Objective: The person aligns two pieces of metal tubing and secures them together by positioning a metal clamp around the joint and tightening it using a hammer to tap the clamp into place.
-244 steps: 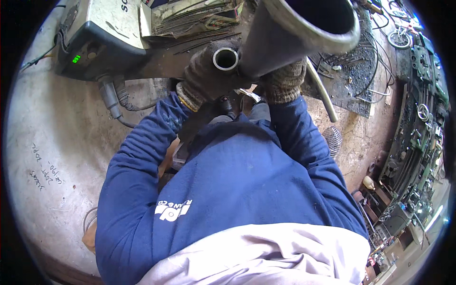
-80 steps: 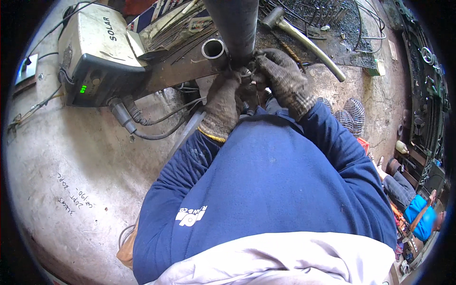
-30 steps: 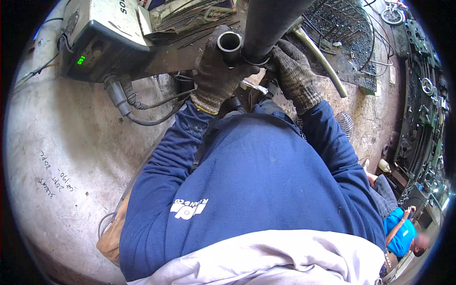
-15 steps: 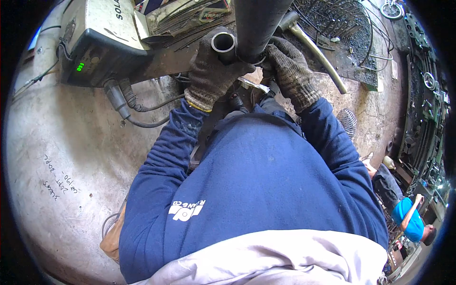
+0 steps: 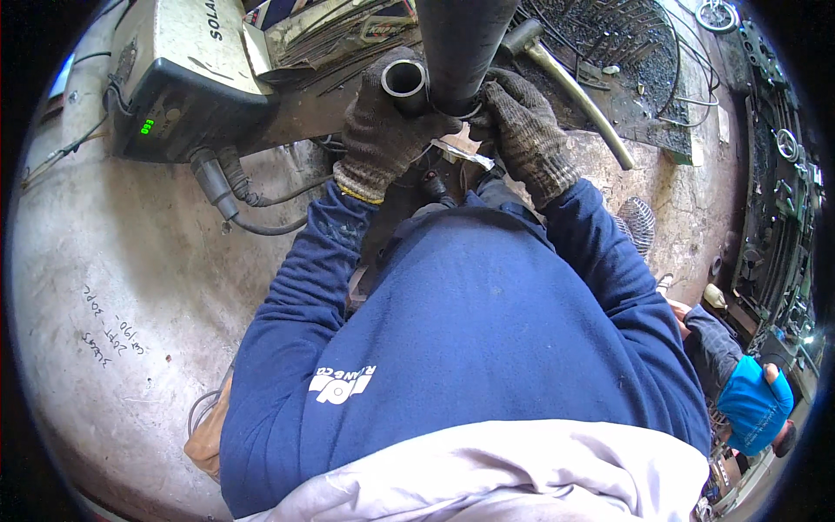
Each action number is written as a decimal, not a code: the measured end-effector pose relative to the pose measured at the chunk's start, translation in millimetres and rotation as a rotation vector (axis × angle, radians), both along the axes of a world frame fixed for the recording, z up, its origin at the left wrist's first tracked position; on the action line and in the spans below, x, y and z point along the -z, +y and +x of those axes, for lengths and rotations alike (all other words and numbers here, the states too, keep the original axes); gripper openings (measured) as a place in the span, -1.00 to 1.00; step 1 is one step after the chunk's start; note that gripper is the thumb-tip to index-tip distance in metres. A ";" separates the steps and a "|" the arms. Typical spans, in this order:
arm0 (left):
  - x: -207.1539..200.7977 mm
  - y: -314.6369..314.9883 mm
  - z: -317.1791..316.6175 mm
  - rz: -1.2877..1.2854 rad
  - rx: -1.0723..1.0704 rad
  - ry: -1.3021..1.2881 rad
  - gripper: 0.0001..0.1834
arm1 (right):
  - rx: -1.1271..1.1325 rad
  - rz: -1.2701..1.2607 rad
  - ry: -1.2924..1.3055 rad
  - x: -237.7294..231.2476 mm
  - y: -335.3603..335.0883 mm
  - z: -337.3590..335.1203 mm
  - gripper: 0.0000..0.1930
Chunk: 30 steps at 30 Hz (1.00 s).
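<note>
Both my hands wear dark knitted work gloves. My left hand (image 5: pixel 374 143) is wrapped round a short steel tube (image 5: pixel 412 105), its open round end facing up. Right beside it stands a thick dark pipe (image 5: pixel 465 52), coming down from the top of the view. My right hand (image 5: pixel 532 135) curls its fingers against the right side of the pipe's lower end. Left thumb and right fingertips are close to that end; exactly what the right fingertips pinch is partly hidden by the glove.
A hammer (image 5: pixel 581 97) lies on the dark bench (image 5: pixel 300 111), near black grit and metal spikes (image 5: pixel 639 48). Thin rods (image 5: pixel 344 43) lie behind my left hand. At left stands a boxed machine (image 5: pixel 187 100) with a thick cable (image 5: pixel 270 228). A person in a blue shirt (image 5: pixel 755 404) is far right.
My hands and the short tube have shifted slightly left. The thick pipe's upper part has moved left too. The person at far right has changed posture.
</note>
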<state>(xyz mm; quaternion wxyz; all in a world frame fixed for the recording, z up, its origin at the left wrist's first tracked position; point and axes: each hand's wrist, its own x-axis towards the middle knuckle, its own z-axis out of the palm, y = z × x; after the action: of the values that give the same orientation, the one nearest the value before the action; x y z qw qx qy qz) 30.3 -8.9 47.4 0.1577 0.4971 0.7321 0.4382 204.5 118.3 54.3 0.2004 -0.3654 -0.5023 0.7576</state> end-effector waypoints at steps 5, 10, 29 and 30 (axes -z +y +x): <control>-5.2 -0.1 3.3 -0.001 -0.045 -0.063 -0.11 | -0.010 0.008 0.018 -0.4 -2.3 -0.8 -0.68; -3.2 1.5 -1.4 0.025 0.047 -0.040 -0.19 | 0.013 0.104 0.006 -3.9 -5.1 -2.1 -0.68; 13.3 0.0 -4.7 -0.027 -0.035 -0.095 0.05 | -0.028 0.256 -0.054 8.0 0.9 -1.5 -0.65; 11.3 0.4 -4.9 -0.023 -0.023 -0.095 0.05 | -0.035 0.325 -0.049 13.4 3.1 -0.8 -0.65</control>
<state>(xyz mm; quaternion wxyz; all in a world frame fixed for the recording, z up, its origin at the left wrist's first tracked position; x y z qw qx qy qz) 25.4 -8.5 36.1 0.1926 0.4655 0.7345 0.4547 203.7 121.4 40.8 0.2314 -0.3380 -0.6291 0.6606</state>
